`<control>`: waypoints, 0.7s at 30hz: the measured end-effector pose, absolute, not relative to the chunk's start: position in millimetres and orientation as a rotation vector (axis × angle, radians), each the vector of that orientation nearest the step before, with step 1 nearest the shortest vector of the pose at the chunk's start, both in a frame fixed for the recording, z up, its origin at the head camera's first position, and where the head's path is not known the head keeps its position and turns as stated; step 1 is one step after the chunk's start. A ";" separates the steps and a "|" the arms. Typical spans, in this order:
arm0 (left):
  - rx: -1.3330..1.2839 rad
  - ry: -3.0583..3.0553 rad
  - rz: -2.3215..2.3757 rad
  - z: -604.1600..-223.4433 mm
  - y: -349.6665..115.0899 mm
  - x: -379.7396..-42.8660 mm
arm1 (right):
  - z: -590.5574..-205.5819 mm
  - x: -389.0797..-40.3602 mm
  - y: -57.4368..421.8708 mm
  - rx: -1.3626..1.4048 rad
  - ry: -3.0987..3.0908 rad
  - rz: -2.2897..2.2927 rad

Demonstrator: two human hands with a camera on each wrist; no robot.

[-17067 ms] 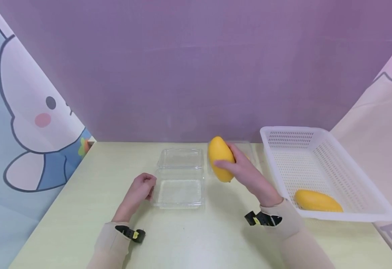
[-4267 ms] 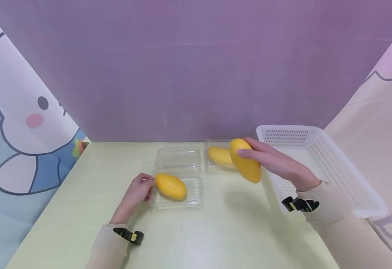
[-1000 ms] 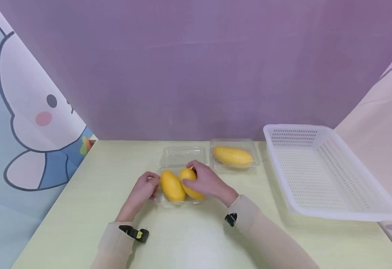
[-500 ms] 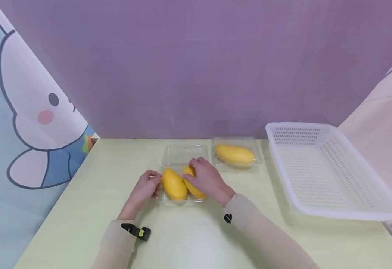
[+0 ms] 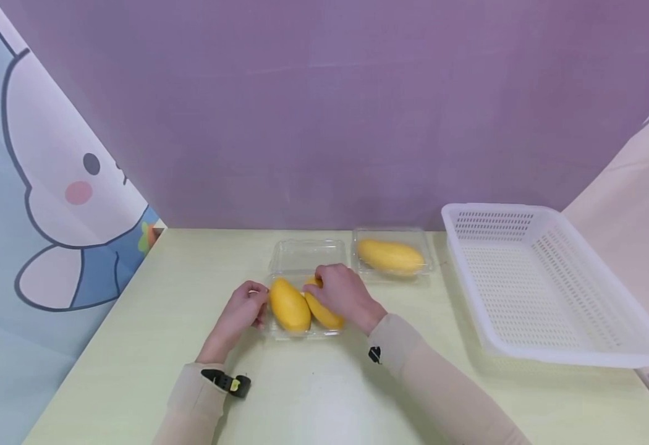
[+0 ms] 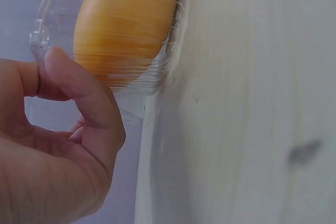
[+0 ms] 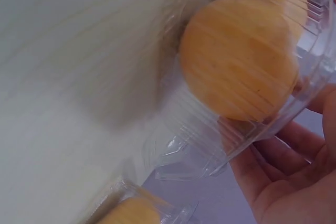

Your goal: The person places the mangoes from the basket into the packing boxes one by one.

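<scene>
Two yellow mangoes lie side by side in the base of a clear plastic clamshell box, whose lid (image 5: pixel 309 256) is folded back behind it. My left hand (image 5: pixel 240 312) pinches the box's left edge between thumb and forefinger, as the left wrist view shows near the left mango (image 6: pixel 128 19). That left mango (image 5: pixel 289 306) lies tilted in the box, touching the other. The right mango (image 5: pixel 324 312) is held by my right hand (image 5: pixel 349 298), which covers its upper part. In the right wrist view, fingers (image 7: pixel 249 174) reach beside the mango (image 7: pixel 239 59) behind the clear wall.
Behind and to the right stands a closed clear box with one mango (image 5: pixel 390 256) inside. A white perforated plastic basket (image 5: pixel 580 353) holds nothing at the table's right side. A purple panel (image 5: pixel 324 123) rises along the table's back edge.
Earlier the open box was bare and one mango lay in the basket. Both mangoes have come into the box by my right hand. In the last second it settled the second one slightly rightward.
</scene>
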State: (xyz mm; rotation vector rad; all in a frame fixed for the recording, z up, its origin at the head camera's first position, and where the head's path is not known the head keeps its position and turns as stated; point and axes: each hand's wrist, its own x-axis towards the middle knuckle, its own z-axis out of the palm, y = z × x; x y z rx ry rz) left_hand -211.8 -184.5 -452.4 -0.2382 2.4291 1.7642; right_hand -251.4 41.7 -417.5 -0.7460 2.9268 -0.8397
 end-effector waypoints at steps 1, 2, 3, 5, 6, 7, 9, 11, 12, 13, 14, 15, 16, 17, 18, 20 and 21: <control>-0.237 2.430 1.764 -452.7 -184.7 -211.9 | -417.1 -252.0 41.6 -0.730 2.918 -0.850; -0.239 2.429 1.765 -452.8 -184.8 -212.2 | -416.7 -252.4 41.5 -0.712 2.909 -0.860; -0.240 2.431 1.763 -452.9 -184.9 -212.2 | -416.6 -252.6 41.5 -0.695 2.903 -0.864; -0.240 2.433 1.762 -452.9 -185.1 -212.3 | -415.9 -252.9 41.7 -0.670 2.890 -0.870; -0.240 2.432 1.763 -452.8 -185.1 -212.1 | -415.8 -252.9 41.9 -0.664 2.889 -0.864; -0.242 2.431 1.763 -452.6 -185.1 -212.0 | -415.9 -253.0 42.0 -0.663 2.888 -0.856; -0.244 2.432 1.764 -451.7 -185.0 -211.3 | -415.8 -253.1 42.9 -0.674 2.898 -0.849; -0.249 2.432 1.766 -451.0 -184.9 -210.9 | -414.8 -253.5 44.4 -0.692 2.922 -0.850; -0.251 2.432 1.766 -450.7 -185.0 -211.0 | -414.2 -254.0 45.4 -0.698 2.941 -0.855; -0.254 2.433 1.766 -450.4 -185.2 -211.0 | -413.1 -254.5 46.5 -0.705 2.961 -0.862; -0.256 2.435 1.763 -450.3 -185.5 -211.0 | -411.8 -255.0 47.6 -0.712 2.980 -0.872; -0.257 2.437 1.759 -450.1 -185.9 -211.0 | -410.5 -255.8 48.7 -0.711 2.996 -0.886; -0.258 2.439 1.755 -449.9 -186.2 -211.0 | -409.4 -256.7 49.7 -0.706 3.010 -0.900; -0.259 2.441 1.751 -450.0 -186.7 -211.1 | -408.0 -257.6 50.6 -0.701 3.020 -0.916; -0.260 2.445 1.745 -449.9 -187.3 -211.1 | -406.9 -258.5 51.4 -0.692 3.024 -0.935; -0.264 2.450 1.735 -450.0 -188.6 -211.1 | -404.8 -260.3 52.5 -0.668 3.026 -0.964; -0.266 2.454 1.731 -450.0 -189.2 -211.1 | -404.3 -261.2 52.7 -0.651 3.023 -0.975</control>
